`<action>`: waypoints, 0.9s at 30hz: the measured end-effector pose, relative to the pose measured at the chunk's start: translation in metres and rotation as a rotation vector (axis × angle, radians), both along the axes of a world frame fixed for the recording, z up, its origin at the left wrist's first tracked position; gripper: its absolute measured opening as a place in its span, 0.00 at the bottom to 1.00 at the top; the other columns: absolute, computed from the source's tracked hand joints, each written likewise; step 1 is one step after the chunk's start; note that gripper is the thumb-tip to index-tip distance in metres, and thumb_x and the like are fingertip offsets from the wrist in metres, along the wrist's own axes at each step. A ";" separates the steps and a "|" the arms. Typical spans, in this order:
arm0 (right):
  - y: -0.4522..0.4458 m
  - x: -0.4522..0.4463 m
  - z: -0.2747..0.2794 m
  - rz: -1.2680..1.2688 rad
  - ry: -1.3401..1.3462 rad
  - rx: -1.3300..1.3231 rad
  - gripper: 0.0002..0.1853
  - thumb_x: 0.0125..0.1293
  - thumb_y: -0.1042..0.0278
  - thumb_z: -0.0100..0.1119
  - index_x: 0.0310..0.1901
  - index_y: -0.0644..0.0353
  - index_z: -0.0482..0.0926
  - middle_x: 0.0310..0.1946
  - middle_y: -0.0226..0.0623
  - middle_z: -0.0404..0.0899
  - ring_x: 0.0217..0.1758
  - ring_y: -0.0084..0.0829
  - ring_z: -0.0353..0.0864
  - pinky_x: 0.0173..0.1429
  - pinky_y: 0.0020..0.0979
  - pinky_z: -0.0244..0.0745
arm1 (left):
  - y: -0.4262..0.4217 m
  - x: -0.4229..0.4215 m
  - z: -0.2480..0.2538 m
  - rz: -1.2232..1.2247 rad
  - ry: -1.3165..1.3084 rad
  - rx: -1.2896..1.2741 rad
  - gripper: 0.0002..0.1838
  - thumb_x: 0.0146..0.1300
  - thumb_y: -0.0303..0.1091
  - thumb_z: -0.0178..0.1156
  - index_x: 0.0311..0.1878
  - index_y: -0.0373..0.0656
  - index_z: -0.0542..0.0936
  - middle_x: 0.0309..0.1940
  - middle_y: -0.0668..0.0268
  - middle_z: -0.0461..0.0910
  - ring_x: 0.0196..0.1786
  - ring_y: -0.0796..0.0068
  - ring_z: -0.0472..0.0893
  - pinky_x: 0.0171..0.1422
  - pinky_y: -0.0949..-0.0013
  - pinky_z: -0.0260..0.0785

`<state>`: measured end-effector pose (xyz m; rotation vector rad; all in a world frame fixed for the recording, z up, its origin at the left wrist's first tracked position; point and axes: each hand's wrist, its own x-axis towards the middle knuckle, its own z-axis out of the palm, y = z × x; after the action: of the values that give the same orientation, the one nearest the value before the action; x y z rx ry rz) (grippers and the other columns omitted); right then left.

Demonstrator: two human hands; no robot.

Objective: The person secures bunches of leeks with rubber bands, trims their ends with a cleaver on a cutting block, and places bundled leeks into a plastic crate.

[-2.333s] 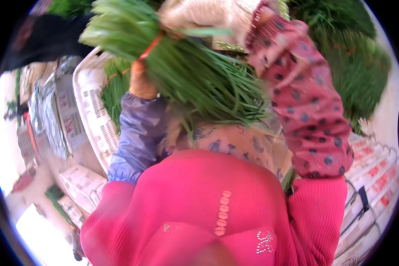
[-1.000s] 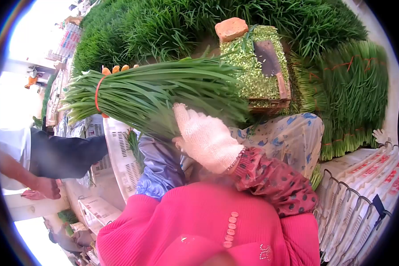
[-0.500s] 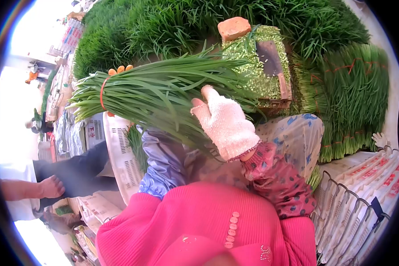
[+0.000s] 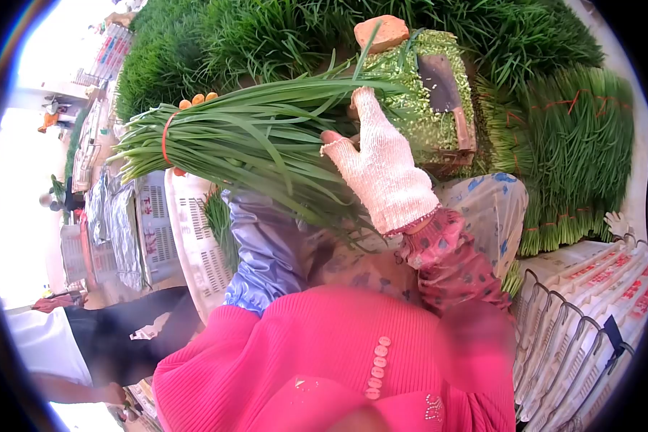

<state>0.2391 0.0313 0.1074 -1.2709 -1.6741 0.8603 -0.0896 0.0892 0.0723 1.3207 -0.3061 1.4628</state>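
Here, we see the bundle (image 4: pixel 245 140) of long green leaves stretched from centre left to the middle of the frame, its pale ends to the left. Our left hand (image 4: pixel 198 100), its orange fingertips curled over the upper edge, clasps it close to the red band (image 4: pixel 167 138). Our right hand (image 4: pixel 387 162), gloved in white, touches the leafy end near the centre, thumb and fingers apart; we cannot tell whether it pinches any leaves. Just past it, in the upper right, a blade (image 4: pixel 438 83) with a brown handle (image 4: pixel 463 129) lies on chopped bits (image 4: pixel 409 68), and a brick (image 4: pixel 381 33) sits at their top-left corner. More greens (image 4: pixel 216 50) fill the top, a white crate (image 4: pixel 194 230) shows left of centre, and another person (image 4: pixel 115 335) is at the lower left.
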 end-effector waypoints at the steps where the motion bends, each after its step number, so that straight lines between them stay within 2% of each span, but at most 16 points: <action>1: 0.001 0.001 0.001 0.001 0.000 0.000 0.35 0.64 0.60 0.70 0.67 0.66 0.66 0.53 0.57 0.81 0.42 0.47 0.87 0.51 0.41 0.80 | -0.001 -0.001 0.001 0.003 -0.003 -0.003 0.57 0.56 0.64 0.71 0.79 0.44 0.54 0.77 0.48 0.58 0.80 0.45 0.56 0.81 0.34 0.48; 4: 0.003 0.002 0.007 0.092 0.013 -0.088 0.36 0.65 0.61 0.69 0.69 0.65 0.65 0.54 0.56 0.81 0.43 0.47 0.87 0.51 0.41 0.80 | -0.002 -0.002 -0.001 0.004 0.001 -0.002 0.56 0.57 0.64 0.70 0.79 0.44 0.54 0.77 0.48 0.59 0.80 0.45 0.56 0.81 0.34 0.49; 6: 0.004 0.002 0.009 0.104 0.055 -0.160 0.32 0.66 0.65 0.68 0.68 0.66 0.68 0.54 0.52 0.82 0.43 0.40 0.88 0.50 0.37 0.80 | -0.002 -0.001 -0.001 0.002 0.005 -0.001 0.56 0.58 0.65 0.69 0.79 0.45 0.55 0.77 0.49 0.59 0.80 0.45 0.57 0.81 0.34 0.49; 7: 0.005 0.003 0.011 0.103 0.055 -0.159 0.32 0.66 0.65 0.68 0.68 0.66 0.68 0.54 0.52 0.82 0.43 0.40 0.88 0.50 0.37 0.80 | -0.002 -0.001 0.000 0.002 0.004 -0.002 0.55 0.58 0.65 0.69 0.79 0.45 0.55 0.77 0.49 0.59 0.80 0.46 0.57 0.81 0.34 0.49; 9: 0.006 0.006 0.019 0.250 0.338 -0.294 0.26 0.66 0.71 0.66 0.65 0.65 0.73 0.54 0.46 0.83 0.43 0.31 0.86 0.49 0.32 0.80 | -0.002 -0.001 -0.001 0.002 0.006 -0.002 0.55 0.58 0.65 0.69 0.79 0.45 0.56 0.77 0.49 0.59 0.79 0.46 0.57 0.81 0.34 0.49; 10: 0.000 0.010 0.030 0.274 0.318 -0.313 0.23 0.65 0.76 0.64 0.62 0.64 0.76 0.54 0.40 0.84 0.45 0.23 0.84 0.52 0.28 0.79 | -0.003 -0.003 -0.001 0.002 0.004 0.001 0.54 0.58 0.65 0.69 0.79 0.45 0.56 0.77 0.49 0.59 0.79 0.46 0.57 0.81 0.34 0.49; 11: -0.007 0.003 0.017 0.247 0.458 -0.289 0.25 0.61 0.80 0.66 0.62 0.63 0.76 0.53 0.41 0.83 0.49 0.29 0.85 0.56 0.31 0.80 | -0.003 -0.004 -0.001 0.004 0.004 -0.003 0.54 0.59 0.65 0.68 0.79 0.45 0.56 0.77 0.49 0.59 0.79 0.46 0.57 0.81 0.34 0.50; 13: -0.013 0.003 0.011 0.295 0.090 0.219 0.26 0.57 0.82 0.67 0.59 0.63 0.77 0.52 0.42 0.83 0.55 0.40 0.84 0.59 0.35 0.80 | -0.004 -0.005 -0.001 0.003 0.000 -0.005 0.54 0.59 0.65 0.68 0.79 0.45 0.57 0.77 0.50 0.59 0.79 0.47 0.57 0.81 0.35 0.50; 14: -0.020 0.002 0.010 0.288 0.044 0.332 0.27 0.52 0.82 0.69 0.57 0.62 0.78 0.55 0.44 0.81 0.56 0.48 0.82 0.60 0.38 0.80 | -0.004 -0.005 -0.001 0.004 0.003 -0.005 0.53 0.59 0.65 0.68 0.79 0.45 0.57 0.77 0.50 0.59 0.79 0.47 0.58 0.81 0.35 0.50; 15: -0.025 0.005 0.019 0.364 -0.068 0.300 0.25 0.51 0.79 0.69 0.54 0.60 0.79 0.58 0.42 0.79 0.56 0.46 0.81 0.60 0.39 0.79 | -0.004 -0.004 -0.002 0.002 0.001 -0.006 0.53 0.60 0.65 0.68 0.79 0.45 0.57 0.77 0.50 0.59 0.79 0.47 0.58 0.81 0.35 0.50; 17: -0.029 0.001 0.011 0.355 -0.127 0.429 0.22 0.56 0.69 0.69 0.54 0.58 0.79 0.58 0.37 0.76 0.53 0.46 0.78 0.58 0.41 0.79 | -0.004 -0.004 -0.003 0.003 0.001 -0.010 0.52 0.60 0.65 0.67 0.79 0.45 0.58 0.77 0.51 0.60 0.79 0.47 0.58 0.81 0.35 0.51; 20: -0.033 -0.002 0.003 0.335 -0.133 0.474 0.21 0.54 0.75 0.68 0.52 0.59 0.80 0.60 0.37 0.78 0.57 0.47 0.79 0.59 0.41 0.78 | -0.002 -0.008 -0.005 0.002 0.006 -0.010 0.51 0.61 0.65 0.67 0.79 0.46 0.58 0.77 0.51 0.60 0.79 0.48 0.58 0.81 0.35 0.51; 27: -0.039 0.004 0.004 0.444 -0.135 0.587 0.20 0.53 0.77 0.66 0.51 0.56 0.81 0.60 0.36 0.78 0.56 0.47 0.79 0.57 0.41 0.80 | 0.004 -0.021 -0.021 0.018 0.044 -0.028 0.50 0.62 0.65 0.65 0.78 0.46 0.60 0.77 0.52 0.60 0.79 0.49 0.59 0.81 0.36 0.52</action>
<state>0.2433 -0.0077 0.1111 -0.5745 -2.1523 0.4661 -0.1104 0.0929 0.0512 1.3343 -0.2446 1.4465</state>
